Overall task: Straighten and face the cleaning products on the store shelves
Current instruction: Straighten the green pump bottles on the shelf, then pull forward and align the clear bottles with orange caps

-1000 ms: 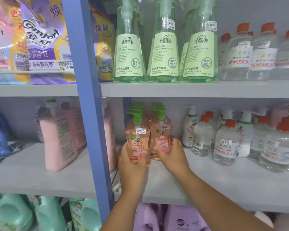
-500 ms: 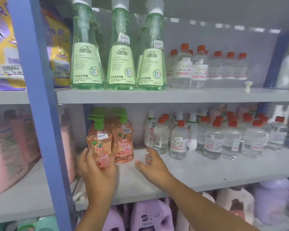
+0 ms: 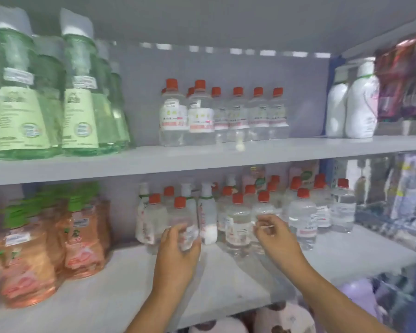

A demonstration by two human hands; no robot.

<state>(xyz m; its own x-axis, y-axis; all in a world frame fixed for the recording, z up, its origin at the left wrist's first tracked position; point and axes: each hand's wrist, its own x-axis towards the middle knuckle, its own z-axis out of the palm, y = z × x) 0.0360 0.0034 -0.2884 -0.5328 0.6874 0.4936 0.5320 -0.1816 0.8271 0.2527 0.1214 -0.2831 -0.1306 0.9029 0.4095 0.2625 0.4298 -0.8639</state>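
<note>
Left hand (image 3: pixel 175 251): fingers (image 3: pixel 178 230) curled round a clear red-capped bottle (image 3: pixel 181 219) at the front of the middle shelf (image 3: pixel 130 292), thumb on its right flank. Bottle upright, base on the shelf or just above it; motion blur, cannot tell which.

Right hand (image 3: pixel 277 239): fingers (image 3: pixel 264 221) half-curled, tips at the shoulder of a second clear bottle (image 3: pixel 238 224) at 3 o'clock of the first. Touching or gripping it? Cannot tell. Something thin and pale sits across the fingertips, too blurred to identify.

White pump bottle (image 3: pixel 207 217) stands between the two hands, just behind them. More clear red-capped bottles (image 3: pixel 303 217) cluster at 2 to 3 o'clock of the right hand, loosely staggered, not in a line.

At 9 o'clock of the left hand, well apart: orange pump bottles with green tops (image 3: pixel 82 236), upright, in rows.

Upper shelf (image 3: pixel 202 156): tall green bottles (image 3: pixel 79 102) at 11 o'clock, a row of clear red-capped bottles (image 3: pixel 226 114) at 12, white bottles (image 3: pixel 360 104) at 1 to 2 o'clock. Small white object (image 3: pixel 239 144) at that shelf's front edge.
</note>
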